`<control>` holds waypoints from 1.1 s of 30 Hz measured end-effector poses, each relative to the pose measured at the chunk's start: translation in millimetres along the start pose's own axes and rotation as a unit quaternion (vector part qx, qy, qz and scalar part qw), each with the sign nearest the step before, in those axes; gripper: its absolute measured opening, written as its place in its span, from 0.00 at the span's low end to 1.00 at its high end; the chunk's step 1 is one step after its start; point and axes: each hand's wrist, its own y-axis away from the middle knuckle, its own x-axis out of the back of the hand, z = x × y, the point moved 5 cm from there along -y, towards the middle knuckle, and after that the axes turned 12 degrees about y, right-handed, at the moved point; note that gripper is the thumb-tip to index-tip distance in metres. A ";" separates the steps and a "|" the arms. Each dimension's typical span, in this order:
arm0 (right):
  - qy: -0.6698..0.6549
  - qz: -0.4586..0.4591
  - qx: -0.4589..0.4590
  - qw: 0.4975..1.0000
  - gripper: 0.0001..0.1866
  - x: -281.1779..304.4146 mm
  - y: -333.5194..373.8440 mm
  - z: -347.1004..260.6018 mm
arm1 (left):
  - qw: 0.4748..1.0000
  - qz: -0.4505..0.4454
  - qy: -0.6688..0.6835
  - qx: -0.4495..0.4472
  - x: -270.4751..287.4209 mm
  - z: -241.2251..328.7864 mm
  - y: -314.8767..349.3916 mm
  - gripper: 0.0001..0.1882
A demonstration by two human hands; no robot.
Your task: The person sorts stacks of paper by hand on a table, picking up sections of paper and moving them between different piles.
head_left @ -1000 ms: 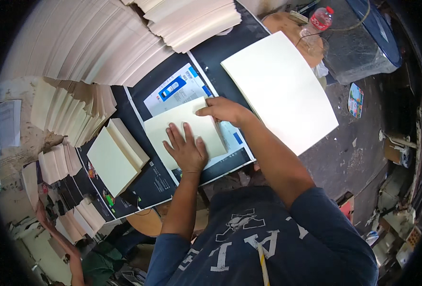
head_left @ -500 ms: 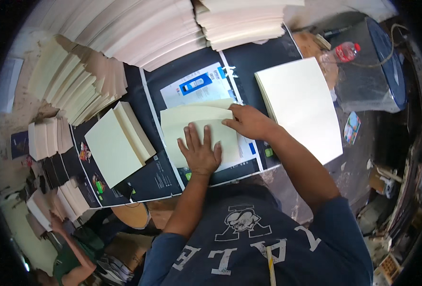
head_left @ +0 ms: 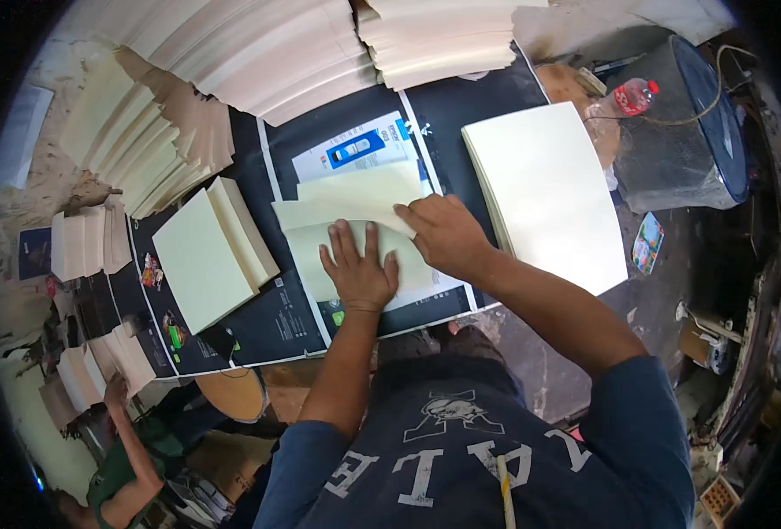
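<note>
A cream sheet of paper (head_left: 309, 264) lies in front of me, with its far part turned back in a fold (head_left: 346, 210). My left hand (head_left: 360, 269) rests flat on the paper, fingers stretched out and apart. At the right end of the fold, my right hand (head_left: 448, 234) is closed with thumb and fingers on the paper's edge. Another cream piece (head_left: 368, 179) shows beyond the fold; whether it is the same sheet I cannot tell. Underneath is a white printed sheet (head_left: 313, 164) with a blue picture.
A cream paper stack (head_left: 549, 198) stands right, another (head_left: 198, 256) left. Tall paper piles (head_left: 276, 62) line the far side of the black table (head_left: 289, 322). A bottle (head_left: 630, 97) stands beside a dark drum (head_left: 673, 141). Lower left, another person's arm (head_left: 135, 441) reaches toward papers.
My right hand has come nearer and slightly right, drawing the paper's far edge back into a clearer fold. My left hand stays flat on the paper.
</note>
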 end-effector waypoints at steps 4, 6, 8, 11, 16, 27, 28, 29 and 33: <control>0.016 -0.074 -0.139 0.987 0.20 -16.5 -18.9 13.7 | 0.996 -0.084 -0.024 0.027 7.3 8.3 -14.3 0.33; 0.060 0.079 -0.169 0.981 0.20 1.0 -21.7 0.5 | 0.994 -0.099 -0.040 0.034 5.4 6.8 -14.7 0.31; -0.049 0.112 -0.120 0.985 0.24 -20.7 -11.4 -29.8 | 0.979 -0.174 -0.086 0.064 2.9 12.7 -25.0 0.30; -0.039 0.001 0.083 0.996 0.36 -57.9 16.5 -92.6 | 0.989 -0.108 -0.103 0.010 -9.2 -3.5 -9.7 0.30; -0.132 0.055 0.041 0.989 0.43 -79.3 36.8 -85.9 | 0.985 -0.154 -0.078 0.023 -4.2 2.9 -6.9 0.29; -0.125 0.031 0.015 0.992 0.43 -84.5 23.5 -79.6 | 0.971 -0.235 0.039 -0.012 5.3 -12.0 -16.7 0.32; -0.123 0.031 0.007 0.992 0.43 -85.0 24.9 -81.0 | 0.970 -0.238 0.038 -0.035 10.8 -21.1 -17.2 0.32; -0.122 0.020 0.012 0.992 0.43 -85.8 27.1 -83.9 | 0.967 -0.244 0.037 -0.058 13.9 -25.6 -18.3 0.33; -0.126 -0.004 0.035 0.991 0.42 -88.3 27.7 -89.1 | 0.974 -0.201 0.064 -0.080 20.6 -29.3 -9.6 0.30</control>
